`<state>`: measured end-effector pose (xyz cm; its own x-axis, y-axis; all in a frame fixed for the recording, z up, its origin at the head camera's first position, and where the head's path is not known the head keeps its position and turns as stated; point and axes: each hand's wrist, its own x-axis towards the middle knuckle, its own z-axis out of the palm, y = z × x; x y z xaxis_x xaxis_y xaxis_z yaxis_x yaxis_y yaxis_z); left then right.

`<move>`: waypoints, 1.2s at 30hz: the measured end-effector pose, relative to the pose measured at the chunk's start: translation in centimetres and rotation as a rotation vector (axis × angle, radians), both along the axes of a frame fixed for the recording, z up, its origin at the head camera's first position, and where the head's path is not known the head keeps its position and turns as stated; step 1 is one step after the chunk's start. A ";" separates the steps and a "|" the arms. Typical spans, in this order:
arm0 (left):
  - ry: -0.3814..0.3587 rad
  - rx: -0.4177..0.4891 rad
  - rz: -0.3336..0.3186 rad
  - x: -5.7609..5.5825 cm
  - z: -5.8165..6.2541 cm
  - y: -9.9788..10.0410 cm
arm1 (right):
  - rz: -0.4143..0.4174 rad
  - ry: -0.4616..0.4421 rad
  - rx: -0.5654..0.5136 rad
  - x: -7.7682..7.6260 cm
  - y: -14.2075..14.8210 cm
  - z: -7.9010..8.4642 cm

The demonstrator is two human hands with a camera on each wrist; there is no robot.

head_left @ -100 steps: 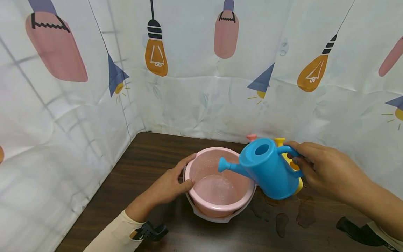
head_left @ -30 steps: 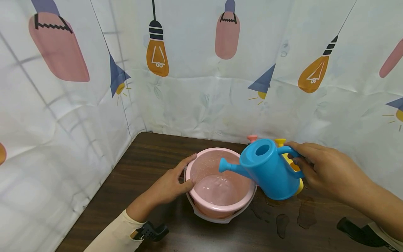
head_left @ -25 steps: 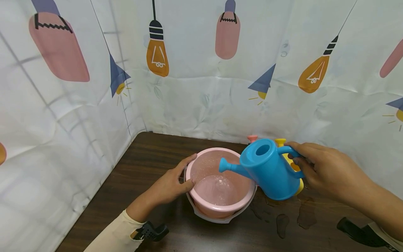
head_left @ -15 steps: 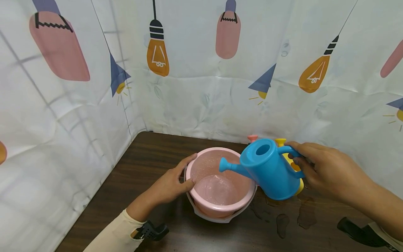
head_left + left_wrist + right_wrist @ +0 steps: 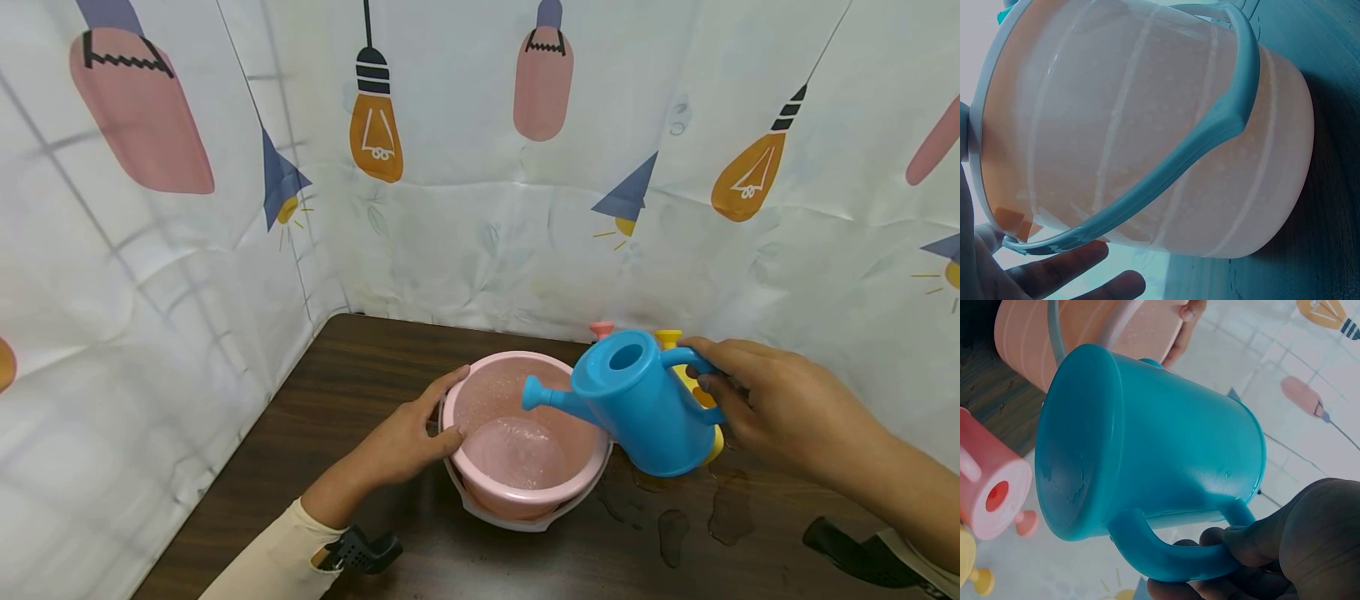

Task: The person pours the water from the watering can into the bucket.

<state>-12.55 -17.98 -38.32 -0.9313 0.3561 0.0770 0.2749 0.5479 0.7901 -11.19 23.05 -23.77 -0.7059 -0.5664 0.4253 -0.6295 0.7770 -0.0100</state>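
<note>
A pink bucket [image 5: 517,493] stands on the table with ripply water [image 5: 517,450] in its bottom. My left hand [image 5: 408,437] holds its left rim, thumb over the edge; in the left wrist view several fingers [image 5: 1060,270] extend along the outside, below the lowered bail handle [image 5: 1166,178]. My right hand [image 5: 772,400] grips the handle of a blue watering can [image 5: 645,408], fingers curled round it in the right wrist view. The can is tilted left, its spout [image 5: 536,393] over the bucket's opening.
Behind the blue can, a yellow watering can [image 5: 667,337] and a pink one [image 5: 600,329] stand partly hidden; the right wrist view shows the pink can [image 5: 997,481] better. Water puddles [image 5: 729,508] lie on the dark wooden table [image 5: 360,358]. A patterned curtain [image 5: 465,250] borders the back and left.
The water surface in the bucket shows shifting ripples and splashes from frame to frame. Both hands, the bucket and the tilted blue watering can keep nearly the same positions.
</note>
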 end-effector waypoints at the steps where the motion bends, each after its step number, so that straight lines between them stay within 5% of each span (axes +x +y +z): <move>1: 0.000 0.001 0.000 0.0 0.0 0.0 | 0.000 -0.001 -0.001 0.0 0.0 0.0; 36: -0.003 0.002 0.000 0.0 0.0 0.0 | -0.005 -0.005 0.010 0.1 -0.1 0.2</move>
<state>-12.51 -17.98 -38.29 -0.9314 0.3562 0.0750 0.2727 0.5463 0.7920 -11.12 22.95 -23.61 -0.7110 -0.5668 0.4162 -0.6253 0.7804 -0.0056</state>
